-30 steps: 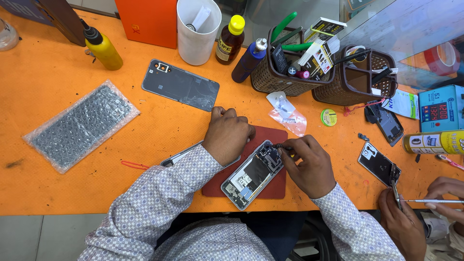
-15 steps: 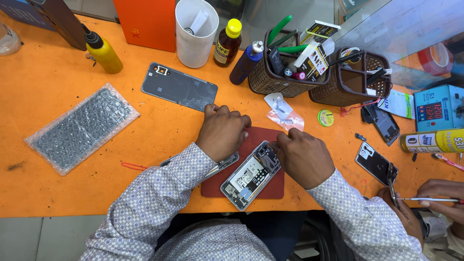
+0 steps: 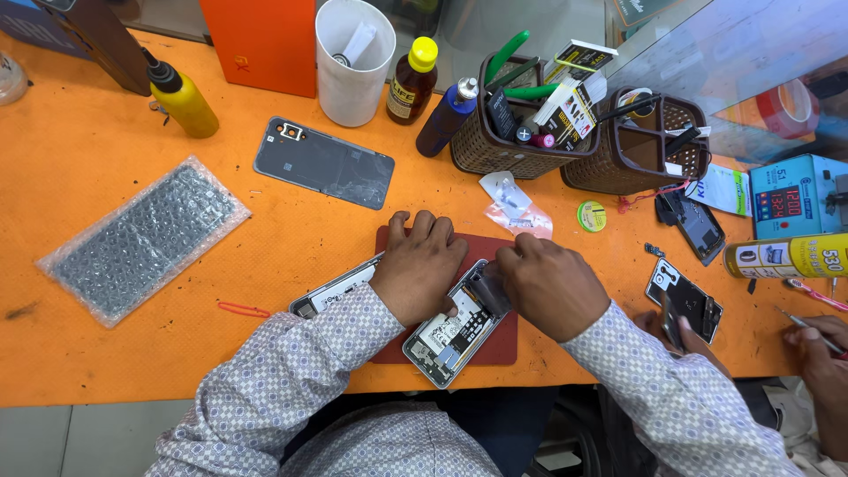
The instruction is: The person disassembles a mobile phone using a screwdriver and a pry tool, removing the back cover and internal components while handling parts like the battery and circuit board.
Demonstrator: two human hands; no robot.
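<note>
Orange workbench (image 3: pixel 106 132), dark red mat (image 3: pixel 503 340). Our left hand (image 3: pixel 422 265) lies flat, open, pinning the opened grey phone (image 3: pixel 455 329); right hand (image 3: pixel 552 287) pinches its top component, grip partly hidden.

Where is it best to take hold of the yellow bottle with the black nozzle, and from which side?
Grip the yellow bottle around its round body, coming from its near, open side. It leans, and its thin black nozzle points towards the dark board behind, so the top gives a poor hold.
</note>
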